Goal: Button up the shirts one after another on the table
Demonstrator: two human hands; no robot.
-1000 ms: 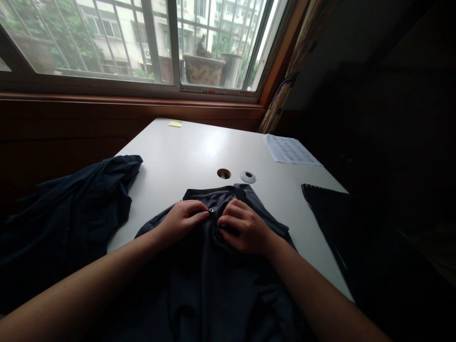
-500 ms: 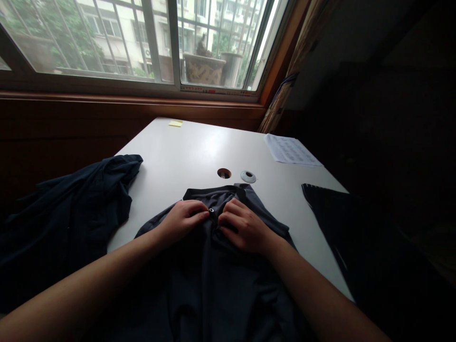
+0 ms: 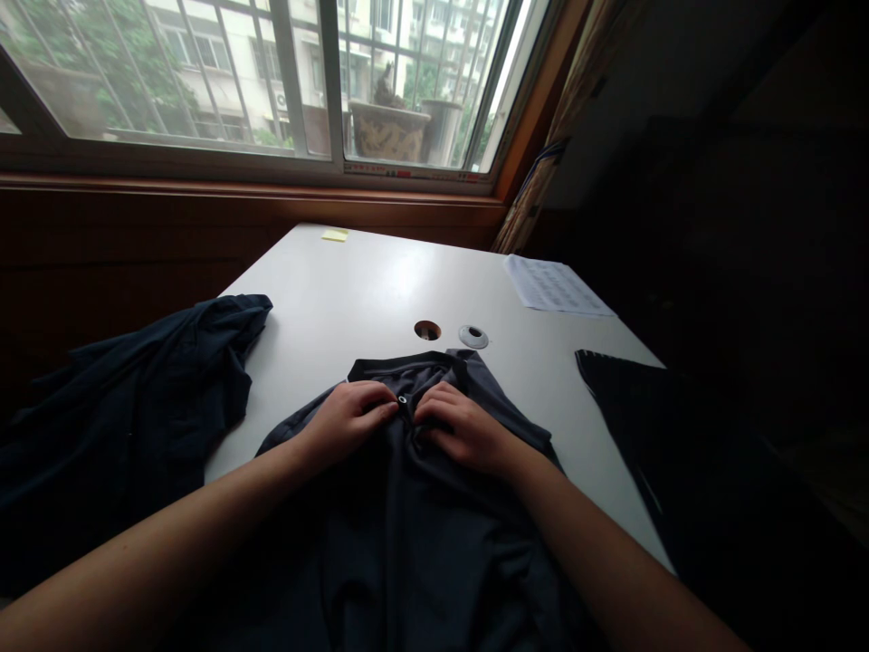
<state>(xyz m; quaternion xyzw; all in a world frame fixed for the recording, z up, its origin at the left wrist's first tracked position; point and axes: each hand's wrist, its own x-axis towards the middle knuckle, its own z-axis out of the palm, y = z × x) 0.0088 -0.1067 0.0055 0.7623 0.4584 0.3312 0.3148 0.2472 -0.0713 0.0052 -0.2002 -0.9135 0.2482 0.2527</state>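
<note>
A dark navy shirt (image 3: 434,543) lies spread before me, with a black collar-like band (image 3: 400,362) at its far end. A small round button with a pale ring (image 3: 403,400) shows between my hands. My left hand (image 3: 353,412) pinches the cloth just left of that button, thumb and forefinger together. On the other side, my right hand (image 3: 465,426) has its fingers curled closed on the front edge of the shirt, below the band. The cloth inside the right fingers is hidden.
A white table (image 3: 353,290) bears a second dark garment (image 3: 176,380) at the left and dark cloth (image 3: 625,407) at the right edge. Beyond the shirt are a cable hole (image 3: 427,331), its round cover (image 3: 473,336), paper sheets (image 3: 557,287) and a yellow note (image 3: 335,235).
My right hand has shifted and flattened slightly over the cloth, and the right end of the band has moved a little. My left hand stays where it was.
</note>
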